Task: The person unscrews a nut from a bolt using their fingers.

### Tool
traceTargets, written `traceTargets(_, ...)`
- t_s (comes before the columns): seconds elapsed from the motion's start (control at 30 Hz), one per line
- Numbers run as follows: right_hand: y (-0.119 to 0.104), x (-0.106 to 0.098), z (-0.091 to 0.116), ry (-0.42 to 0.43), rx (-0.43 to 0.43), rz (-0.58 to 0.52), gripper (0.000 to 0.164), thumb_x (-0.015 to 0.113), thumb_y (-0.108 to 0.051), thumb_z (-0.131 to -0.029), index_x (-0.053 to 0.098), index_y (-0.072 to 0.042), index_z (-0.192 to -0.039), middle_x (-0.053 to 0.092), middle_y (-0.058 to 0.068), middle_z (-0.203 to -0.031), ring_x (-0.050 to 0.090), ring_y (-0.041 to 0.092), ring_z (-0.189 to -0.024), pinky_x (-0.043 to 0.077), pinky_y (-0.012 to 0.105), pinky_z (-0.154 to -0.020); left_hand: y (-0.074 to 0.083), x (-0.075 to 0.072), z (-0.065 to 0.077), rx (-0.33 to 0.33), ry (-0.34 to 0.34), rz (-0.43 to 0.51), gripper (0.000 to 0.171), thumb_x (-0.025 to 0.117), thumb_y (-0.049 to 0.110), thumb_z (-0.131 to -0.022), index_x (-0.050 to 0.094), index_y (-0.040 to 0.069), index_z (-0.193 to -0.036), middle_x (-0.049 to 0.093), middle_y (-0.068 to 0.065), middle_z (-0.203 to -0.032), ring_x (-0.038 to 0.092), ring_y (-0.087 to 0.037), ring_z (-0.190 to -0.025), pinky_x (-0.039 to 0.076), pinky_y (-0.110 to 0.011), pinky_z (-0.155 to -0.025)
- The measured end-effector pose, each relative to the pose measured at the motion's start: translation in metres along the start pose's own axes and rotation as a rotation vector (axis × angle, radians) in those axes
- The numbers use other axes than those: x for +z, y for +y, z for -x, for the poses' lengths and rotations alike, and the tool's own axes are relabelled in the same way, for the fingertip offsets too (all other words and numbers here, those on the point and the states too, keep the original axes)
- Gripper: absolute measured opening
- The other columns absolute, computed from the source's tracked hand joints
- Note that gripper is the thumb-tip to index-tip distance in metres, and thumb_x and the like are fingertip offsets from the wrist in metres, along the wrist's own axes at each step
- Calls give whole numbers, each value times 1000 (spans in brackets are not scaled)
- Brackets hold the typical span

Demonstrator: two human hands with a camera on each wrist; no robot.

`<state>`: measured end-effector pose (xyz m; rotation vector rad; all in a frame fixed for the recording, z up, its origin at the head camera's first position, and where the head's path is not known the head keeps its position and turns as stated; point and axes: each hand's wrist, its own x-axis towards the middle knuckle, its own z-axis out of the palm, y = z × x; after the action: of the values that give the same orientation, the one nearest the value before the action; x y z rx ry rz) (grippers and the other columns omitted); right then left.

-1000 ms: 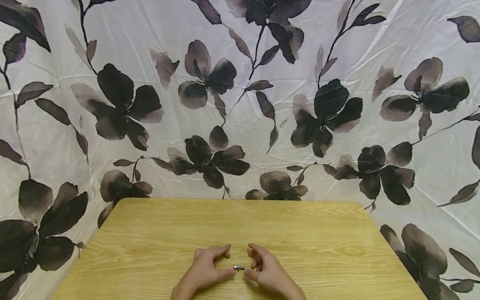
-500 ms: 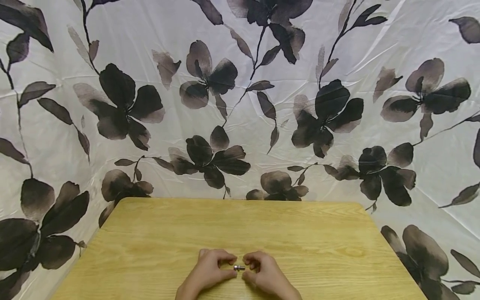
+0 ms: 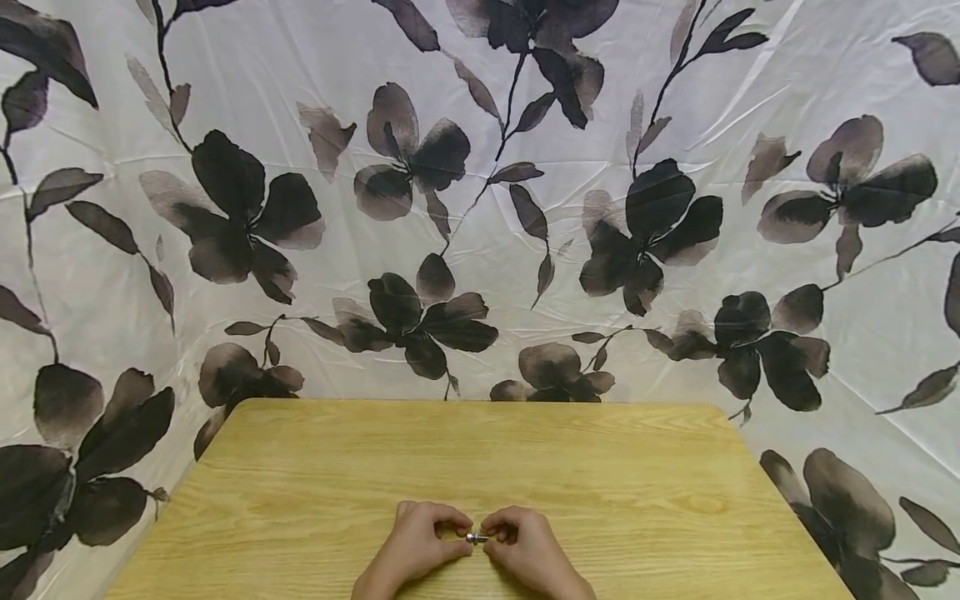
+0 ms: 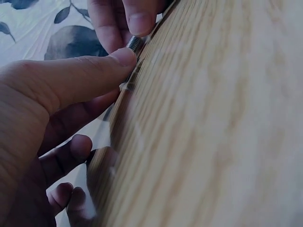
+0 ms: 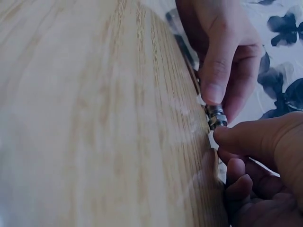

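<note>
In the head view, a yellow, wood-grained tabletop (image 3: 480, 454) with rounded far corners spreads before a white cloth (image 3: 517, 292) printed with dark grey and brownish flowers. Near the tabletop's front, between the bare left hand (image 3: 420, 533) and the bare right hand (image 3: 528, 542), is a small silvery metal bolt (image 3: 476, 538), its thicker end toward the left hand and its narrower shank toward the right. The forearms and the tabletop's near edge are cut off by the frame.

In the left wrist view, the left hand pinches the bolt by its thicker end, the thumb covering most of it. A short stretch of thread shows past the thumb, beside the right fingertips. The other left fingers curl loosely below.

In the right wrist view, faceted metal shows between the two thumbs, while the right thumb hides the shank. Whether the right finger and thumb are clamped on it or just beside it, I cannot tell, nor whether the bolt touches the wood.
</note>
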<state>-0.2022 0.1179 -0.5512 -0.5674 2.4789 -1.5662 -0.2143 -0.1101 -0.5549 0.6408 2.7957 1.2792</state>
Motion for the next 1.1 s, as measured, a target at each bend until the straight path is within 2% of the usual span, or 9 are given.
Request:
traceTargets(0.3,-2,0,-2,15,-30,28,9,78,-2,-88,79,-7,-96,75,1,-96,59,0,-80,52,17,-74,1,1,-3,-8,-8,14,13,89,34,-78,80,32,-88,70,25,-79,46,0,-64,27,-39,-86)
traceTargets(0.47,-1,1,-1,27,-17,11,7,78,-5,-90,81,-9,-94,76,3,-93,63,1,-81,53,19,-72,1,0,-3,-7,-8,13,9,88,34,-80,80,33,-84,70,27,-79,52,2,-72,29,-44,-92)
traceTargets(0.7,2,5,-1,36,-30,-12,9,78,-4,-89,82,-9,-94,77,1,-94,67,2,-85,55,18,-74,-3,0,-1,-11,-36,29,9,87,32,-81,79,33,-86,69,26,-77,49,1,-68,27,-40,-88)
traceTargets(0.9,2,8,1,35,-43,-49,8,75,-8,-93,82,-10,-97,78,0,-99,70,5,-92,55,18,-80,-5,-3,-1,14,-37,21,10,87,33,-82,78,34,-86,69,27,-78,56,5,-73,29,-40,-90)
traceTargets(1.03,0,6,0,46,-63,-59,8,74,-10,-94,82,-11,-98,78,0,-101,70,6,-94,56,19,-81,-5,-4,-1,22,-30,30,10,86,35,-82,78,35,-87,68,25,-74,51,4,-63,35,-32,-82)
traceTargets(1.1,-1,5,-1,54,-82,-60,9,74,-11,-95,81,-12,-99,78,1,-101,70,6,-94,56,20,-81,-5,-4,-1,30,-16,51,9,86,35,-84,78,34,-87,69,23,-76,52,4,-63,38,-26,-76)
